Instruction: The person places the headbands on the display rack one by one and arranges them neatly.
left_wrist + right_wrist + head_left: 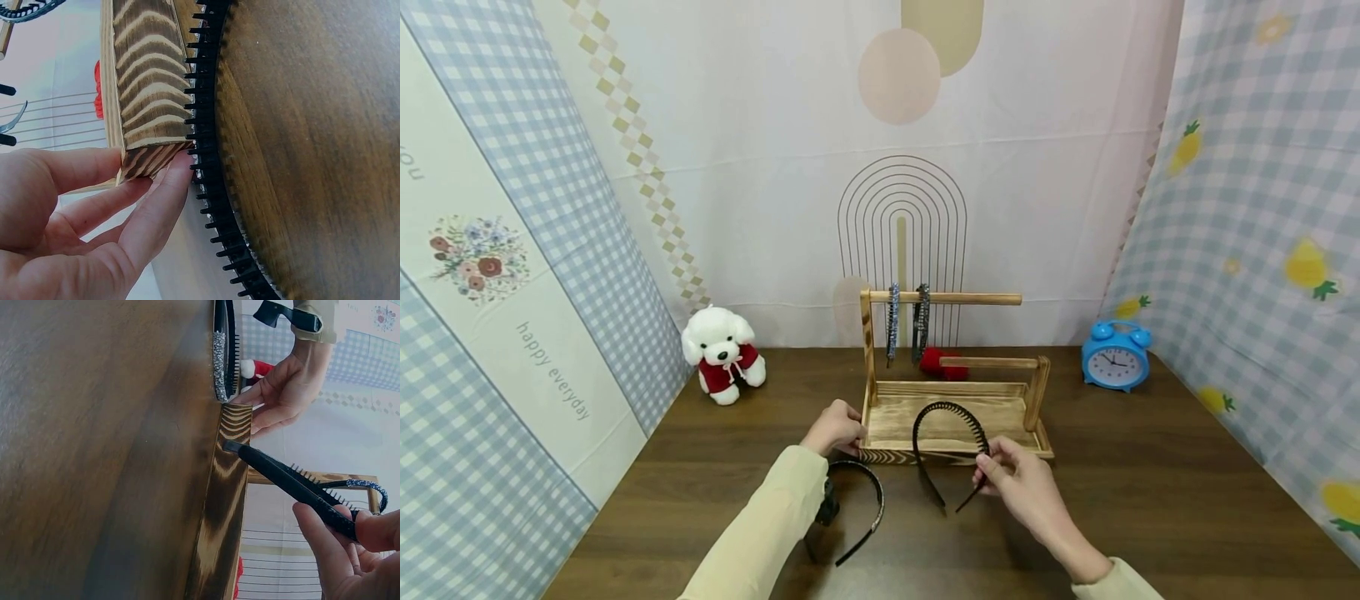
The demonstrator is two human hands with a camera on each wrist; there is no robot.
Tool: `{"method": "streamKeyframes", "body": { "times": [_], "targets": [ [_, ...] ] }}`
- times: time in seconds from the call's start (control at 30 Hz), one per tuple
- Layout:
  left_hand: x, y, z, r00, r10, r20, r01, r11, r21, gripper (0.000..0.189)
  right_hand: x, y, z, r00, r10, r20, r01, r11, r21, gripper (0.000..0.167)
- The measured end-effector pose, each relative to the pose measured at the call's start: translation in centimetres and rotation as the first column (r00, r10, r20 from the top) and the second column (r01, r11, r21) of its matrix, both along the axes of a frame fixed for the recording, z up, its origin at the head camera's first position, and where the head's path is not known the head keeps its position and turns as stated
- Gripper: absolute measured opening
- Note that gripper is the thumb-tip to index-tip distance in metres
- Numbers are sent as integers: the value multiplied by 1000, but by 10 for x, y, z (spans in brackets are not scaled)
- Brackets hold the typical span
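A pale sleeve stretched nearest to me, covering part of a loose headband on the table. The left wrist view cut that headband off above and below but showed its comb teeth; the right wrist view caught its glittery band, close beside the wooden rack. From the head, the left hand had its fingertips half lost at the rack's corner; from its own wrist, thumb and fingers clearly gripped that corner. The right hand, angled inward, pinched a black headband by one side in front of the rack, ends downward; I couldn't tell whether they touched anything. Two more headbands hung on the upper bar. Behind the rack sat something red, too covered to name.
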State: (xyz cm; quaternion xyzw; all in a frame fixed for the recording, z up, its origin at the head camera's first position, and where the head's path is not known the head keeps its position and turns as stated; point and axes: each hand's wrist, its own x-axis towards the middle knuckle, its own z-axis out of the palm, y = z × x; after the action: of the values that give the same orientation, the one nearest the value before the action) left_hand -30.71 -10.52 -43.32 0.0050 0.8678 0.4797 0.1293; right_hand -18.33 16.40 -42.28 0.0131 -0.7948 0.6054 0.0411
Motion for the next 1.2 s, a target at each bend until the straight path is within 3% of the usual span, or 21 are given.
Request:
{"method": "streamKeyframes", "body": {
  "times": [0.23,0.77,0.97,1.2],
  "targets": [
    [2,1,0,1000,-1,-15,1,1000,3,36,-1,0,3,997,-18,-77,18,1000,0,6],
    [1,1,0,1000,-4,-14,4,1000,1,38,-7,-2,1,990,-54,-128,49,998,-43,7],
    [0,1,-1,1000,-3,-20,3,1000,-5,36,-11,-2,2,978,-81,-191,90,995,38,8],
    [2,2,0,1000,-5,-31,4,1000,-14,35,-15,-1,-1,947,-115,-300,176,967,182,12]
  ]
}}
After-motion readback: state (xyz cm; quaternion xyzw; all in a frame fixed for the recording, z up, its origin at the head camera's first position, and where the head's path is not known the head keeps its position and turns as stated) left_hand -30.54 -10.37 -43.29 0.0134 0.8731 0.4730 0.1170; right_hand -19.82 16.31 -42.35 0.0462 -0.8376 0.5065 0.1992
